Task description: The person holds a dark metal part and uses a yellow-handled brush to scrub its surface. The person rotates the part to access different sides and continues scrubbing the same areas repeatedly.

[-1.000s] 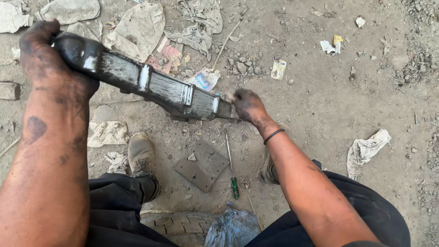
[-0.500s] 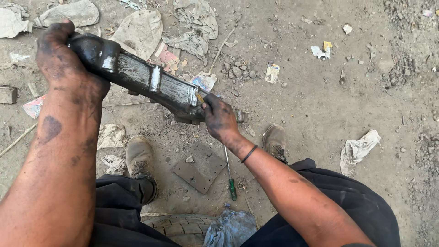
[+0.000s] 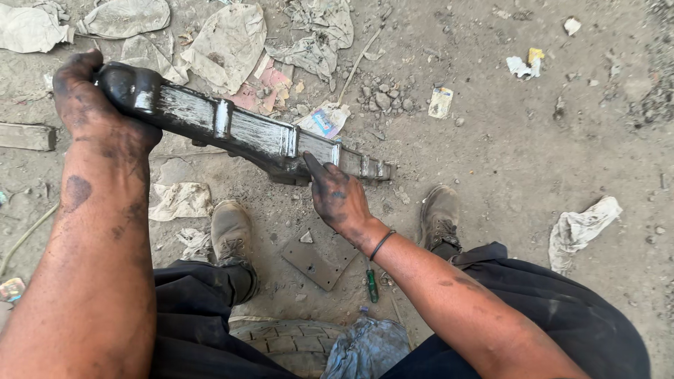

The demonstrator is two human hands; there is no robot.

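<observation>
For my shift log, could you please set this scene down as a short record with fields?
Setting: dirt ground strewn with rags and paper scraps
Left hand: grips the thick dark end of a long metal part
Right hand: fingers rest on the part's narrow end
Part: held above the ground, greasy, scraped bright in places
Between the boots: flat metal plate, green-handled screwdriver
Near the knees: tyre

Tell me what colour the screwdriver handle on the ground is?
Green; the screwdriver lies between the boots, clearest in the head view.
</observation>
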